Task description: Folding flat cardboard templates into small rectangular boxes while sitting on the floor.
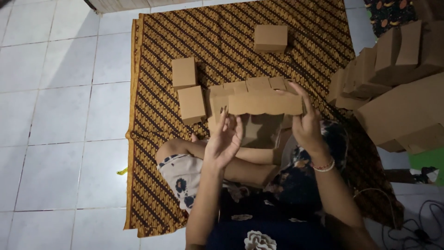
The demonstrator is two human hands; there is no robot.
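Observation:
I hold a brown cardboard box (259, 104), partly folded with its flaps up, in front of me above my crossed legs. My right hand (305, 122) grips its right end, fingers over the top edge. My left hand (225, 139) is at the box's left lower corner with fingers spread, touching its side. Three finished brown boxes sit on the patterned brown mat (152, 153): one (270, 38) at the far middle, and two (184, 71) (191, 104) side by side to the left of the held box.
A stack of flat and folded cardboard boxes (393, 92) leans at the right. White floor tiles (60, 115) lie left of the mat. Black cables (416, 227) curl at the lower right. A small yellow scrap (122, 171) lies by the mat's left edge.

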